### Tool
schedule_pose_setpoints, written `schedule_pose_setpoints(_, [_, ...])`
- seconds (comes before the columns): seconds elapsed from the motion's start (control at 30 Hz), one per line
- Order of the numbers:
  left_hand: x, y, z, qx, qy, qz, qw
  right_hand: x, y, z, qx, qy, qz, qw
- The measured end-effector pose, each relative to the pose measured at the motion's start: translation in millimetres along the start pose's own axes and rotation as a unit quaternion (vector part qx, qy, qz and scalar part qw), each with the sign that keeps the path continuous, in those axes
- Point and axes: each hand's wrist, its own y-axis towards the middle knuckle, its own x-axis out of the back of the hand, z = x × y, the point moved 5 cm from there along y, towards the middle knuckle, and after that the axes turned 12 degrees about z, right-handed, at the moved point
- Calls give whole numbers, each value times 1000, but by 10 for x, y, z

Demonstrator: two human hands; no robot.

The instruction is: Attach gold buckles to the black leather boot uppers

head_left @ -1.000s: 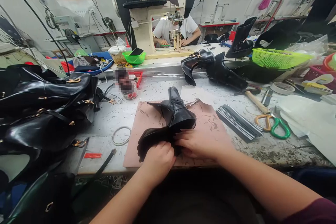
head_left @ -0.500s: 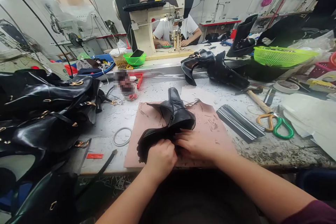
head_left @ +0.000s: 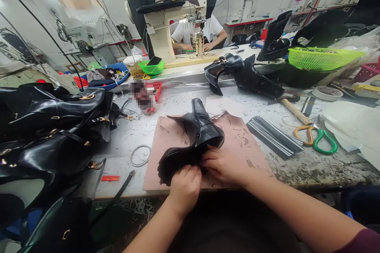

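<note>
The left hand (head_left: 185,184) is curled closed, pinching the near edge of a black leather boot upper (head_left: 192,142), and the right hand (head_left: 221,164) presses beside it, fingers bent onto the same edge; the two hands touch. What exactly lies between the fingertips is hidden, possibly a folded seam. The boot upper lies on a pinkish-brown cutting board (head_left: 237,138) at the near edge of the grey, scuffed worktop (head_left: 311,166), its shaft pointing away from the person.

The upper looks stitched into shape but has no sole or heel, so the work on it appears partway through. A heap of black leather uppers with gold buckles (head_left: 50,134) fills the left end of the worktop. Another black boot (head_left: 237,73) lies toward the far edge. To the right of the board sit a stack of grey strips (head_left: 274,138), a wooden-handled hammer (head_left: 292,108) and orange-and-green scissors (head_left: 316,140). A cream sewing machine (head_left: 178,16) stands at the far edge, with another person seated behind it.
</note>
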Motion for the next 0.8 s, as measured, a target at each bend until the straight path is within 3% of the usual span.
schedule_pose_setpoints(0.13, [0,-118,-16,-4,-28,34,999,-16,-124,43,27,4,87,996])
schedule_pose_setpoints(0.27, [148,-231,0,-51,-47,84,994,133,-226,97,42,-3,135,990])
schedule_pose_setpoints(0.37, [291,-236,29,-60,-58,118,989,280,-195,161,20,-20,124,992])
schedule_pose_setpoints(0.47, [342,-142,50,-60,-25,89,994,338,-44,204,-22,-27,33,999])
schedule_pose_setpoints(0.57, [192,-3,93,-54,34,71,995,203,192,134,-82,-21,-50,995])
schedule_pose_setpoints(0.67, [-69,71,173,-29,47,132,990,-62,412,-32,-147,-21,-48,988])
schedule_pose_setpoints(0.8, [-226,19,238,5,44,194,980,-268,511,-124,-158,-30,-46,986])
